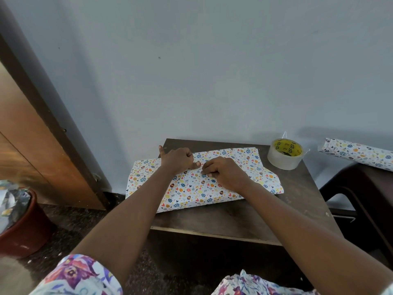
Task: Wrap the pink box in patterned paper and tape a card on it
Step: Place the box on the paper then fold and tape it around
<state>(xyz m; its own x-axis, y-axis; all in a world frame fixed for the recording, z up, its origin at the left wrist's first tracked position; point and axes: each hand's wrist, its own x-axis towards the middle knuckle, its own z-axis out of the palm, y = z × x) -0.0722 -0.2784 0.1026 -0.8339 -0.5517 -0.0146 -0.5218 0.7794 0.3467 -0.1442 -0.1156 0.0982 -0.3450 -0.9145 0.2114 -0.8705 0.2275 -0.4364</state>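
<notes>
- The patterned paper lies folded into a long flat parcel on the small dark table. Its long axis runs from the left edge toward the far right corner, and its left end hangs past the left edge.
- The pink box itself does not show. I judge it sits under the paper at the middle of the parcel, below both hands.
- The left hand rests on top of the parcel, near the far long side. Its fingers are curled, one finger sticks out toward the wall, and its thumb is down on the paper.
- The right hand sits just beside it, toward the right, with its curled fingertips on the paper, close to the left thumb.
- I cannot tell whether either hand pinches a flap edge or only presses it flat.
- The two hands meet at one spot on the parcel's top. That is probably where the overlap runs, lengthwise along the parcel.
- The tape roll stands at the table's far right corner, just beyond the parcel's right end and apart from it, with a loose tail sticking up.
- The tape lies to the right of both hands, so the right hand is the nearer one. The left could hold the overlap down while the right reaches.
- Both short ends of the parcel look unfolded.
- A spare paper roll lies off the table to the right. No card is in view.
</notes>
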